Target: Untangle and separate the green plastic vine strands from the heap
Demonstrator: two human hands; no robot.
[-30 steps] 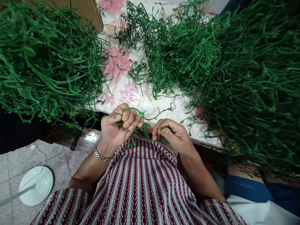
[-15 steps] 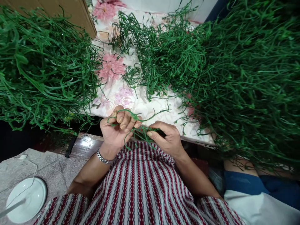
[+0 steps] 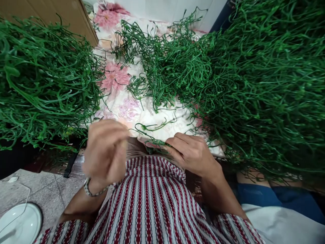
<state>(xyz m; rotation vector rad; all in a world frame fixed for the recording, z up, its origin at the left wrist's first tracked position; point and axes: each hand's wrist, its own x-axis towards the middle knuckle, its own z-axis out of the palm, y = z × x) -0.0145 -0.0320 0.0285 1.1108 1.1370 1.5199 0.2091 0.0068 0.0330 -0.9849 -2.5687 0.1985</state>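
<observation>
My right hand (image 3: 191,152) pinches a few thin green plastic plant stems (image 3: 155,142) between thumb and fingers, at the near edge of the table. Their curled ends reach left over my lap. My left hand (image 3: 105,152) is raised to the left, apart from these stems and smeared by motion; whether its fingers grip anything does not show. Just beyond the hands, a loose branching green stem (image 3: 154,127) lies on the floral tablecloth (image 3: 115,76).
A big pile of green stems (image 3: 48,81) fills the left side, before a cardboard box (image 3: 50,17). A larger heap (image 3: 266,88) covers the right, spreading into the middle. Another person's blue-clothed leg (image 3: 256,195) is at lower right. A white round base (image 3: 21,223) stands lower left.
My left hand has come away from the stems and swung left, toward the camera. My right hand keeps its pinch and has shifted slightly right. The branching stem now lies on the cloth.
</observation>
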